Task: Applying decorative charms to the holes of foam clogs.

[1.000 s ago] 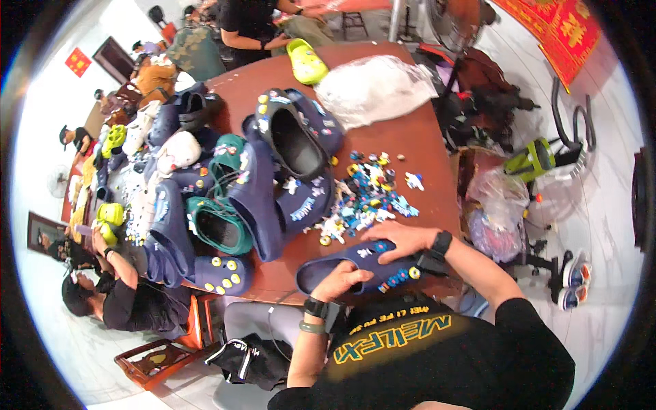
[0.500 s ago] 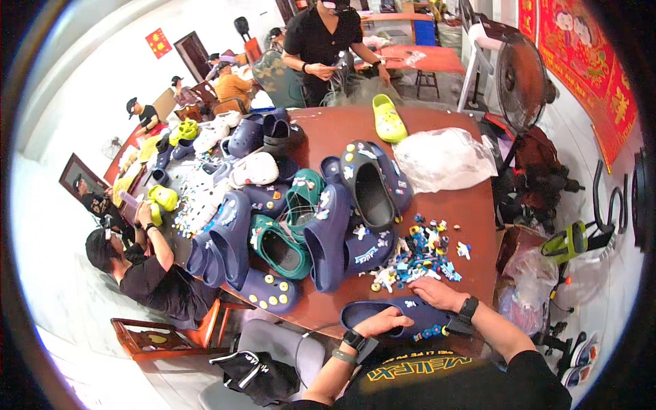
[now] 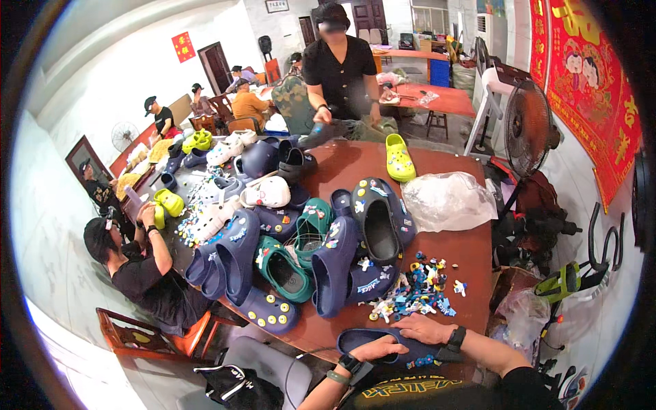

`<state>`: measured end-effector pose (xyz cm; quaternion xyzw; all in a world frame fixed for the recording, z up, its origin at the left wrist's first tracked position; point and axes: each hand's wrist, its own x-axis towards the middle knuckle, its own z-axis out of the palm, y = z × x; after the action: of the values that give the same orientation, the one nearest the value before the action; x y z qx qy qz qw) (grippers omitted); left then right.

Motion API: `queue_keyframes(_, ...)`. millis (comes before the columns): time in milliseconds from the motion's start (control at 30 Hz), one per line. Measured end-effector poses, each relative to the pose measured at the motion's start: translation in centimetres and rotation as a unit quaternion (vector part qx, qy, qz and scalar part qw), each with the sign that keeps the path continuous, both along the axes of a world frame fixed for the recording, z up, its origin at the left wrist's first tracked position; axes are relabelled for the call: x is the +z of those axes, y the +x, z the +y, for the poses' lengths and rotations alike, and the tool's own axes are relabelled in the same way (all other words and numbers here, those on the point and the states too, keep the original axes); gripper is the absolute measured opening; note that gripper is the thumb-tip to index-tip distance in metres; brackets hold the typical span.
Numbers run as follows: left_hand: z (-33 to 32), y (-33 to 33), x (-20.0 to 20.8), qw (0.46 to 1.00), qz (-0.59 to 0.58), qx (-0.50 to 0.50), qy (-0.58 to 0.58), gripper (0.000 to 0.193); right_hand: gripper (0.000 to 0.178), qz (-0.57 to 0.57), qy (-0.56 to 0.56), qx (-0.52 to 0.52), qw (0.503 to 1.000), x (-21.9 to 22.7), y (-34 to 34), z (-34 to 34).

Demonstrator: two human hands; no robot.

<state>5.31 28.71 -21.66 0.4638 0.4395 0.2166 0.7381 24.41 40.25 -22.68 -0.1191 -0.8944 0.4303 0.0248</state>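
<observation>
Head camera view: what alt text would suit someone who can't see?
A person's left hand and right hand are on a navy clog at a red-brown table's near edge. Small colourful charms lie just beyond; more clogs are piled to the left.

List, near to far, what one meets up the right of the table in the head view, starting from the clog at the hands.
Navy clog → charm pile → plastic bag → lime clog.

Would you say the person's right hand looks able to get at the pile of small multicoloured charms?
Probably yes: the right hand is on the held navy-blue clog, close to the charm pile, with nothing visible between them.
</observation>
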Motion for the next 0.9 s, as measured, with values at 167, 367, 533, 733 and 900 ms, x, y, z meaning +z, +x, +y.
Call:
queue_keyframes(167,0.4,0.0,-1.9,1.000,0.008,-0.007,-0.005,0.039,0.044,0.024,0.051,-0.029,0.998,0.0,-0.2,-0.4)
queue_keyframes(367,0.9,-0.1,-1.8,0.999,0.014,0.012,0.030,0.044,0.039,0.065,0.099,-0.031,0.992,0.6,-0.5,-0.2)
queue_keyframes(533,0.7,0.1,-3.1,0.999,-0.030,-0.014,0.027,0.041,0.026,0.012,0.208,-0.031,0.977,-2.7,0.0,0.4)
queue_keyframes(733,0.2,0.2,-5.3,0.997,0.045,-0.056,0.019,0.040,0.021,0.037,0.050,-0.170,0.984,-2.0,0.0,-1.0)
queue_keyframes(900,0.0,0.6,-1.5,0.996,0.069,-0.055,0.022,0.041,0.020,0.116,0.030,-0.149,0.982,-1.8,0.3,-1.3)
